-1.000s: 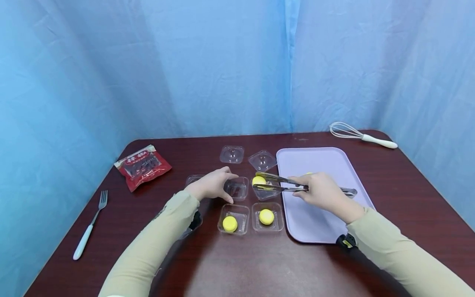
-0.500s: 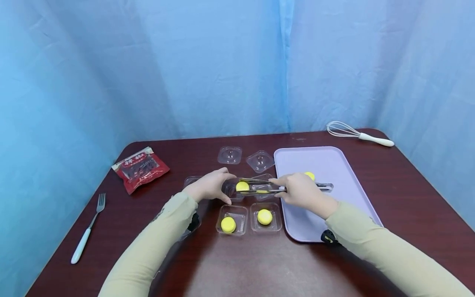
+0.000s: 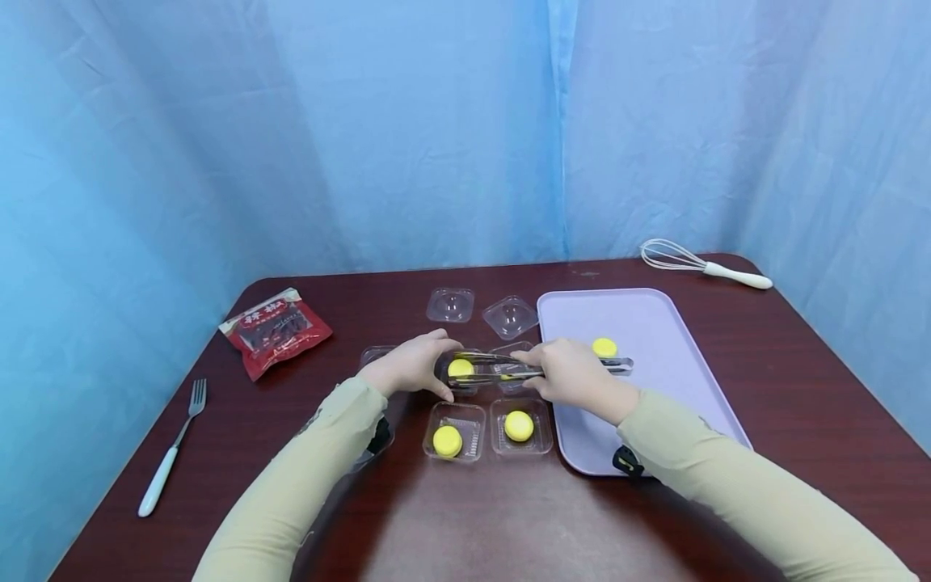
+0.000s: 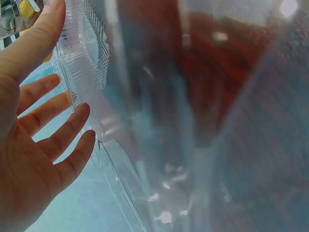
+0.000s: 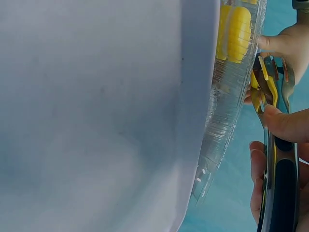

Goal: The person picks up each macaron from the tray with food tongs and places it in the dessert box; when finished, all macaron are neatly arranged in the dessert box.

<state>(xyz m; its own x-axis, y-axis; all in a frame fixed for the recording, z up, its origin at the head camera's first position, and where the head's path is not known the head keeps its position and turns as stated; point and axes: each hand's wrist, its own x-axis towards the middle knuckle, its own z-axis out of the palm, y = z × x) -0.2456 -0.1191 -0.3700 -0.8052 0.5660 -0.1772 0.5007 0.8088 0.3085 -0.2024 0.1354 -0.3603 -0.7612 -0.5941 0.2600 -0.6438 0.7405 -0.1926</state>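
Note:
My left hand [image 3: 410, 364] holds a clear plastic container [image 3: 469, 391] from its left side, thumb at the front corner and fingers toward the back. In my right hand [image 3: 578, 373] are metal tongs [image 5: 282, 188], reaching left across a neighbouring container. Between their tips sits a yellow macaron [image 3: 461, 369], over the container at my left hand. Behind the tongs, another macaron [image 3: 507, 377] shows partly. Two nearer containers hold one macaron each, the left macaron [image 3: 447, 441] and the right macaron [image 3: 519, 426]. One more macaron [image 3: 604, 347] lies on the lilac tray [image 3: 618, 307].
Two clear domed lids, a left lid [image 3: 450, 305] and a right lid [image 3: 511, 317], lie behind the containers. More clear plastic shows around my left forearm. A red packet [image 3: 276, 330] and a fork [image 3: 174, 444] lie left; a whisk [image 3: 705, 264] lies at the far right.
My right hand has moved left with the tongs, carrying the macaron from above the neighbouring container to the one at my left hand. The left hand stays in place.

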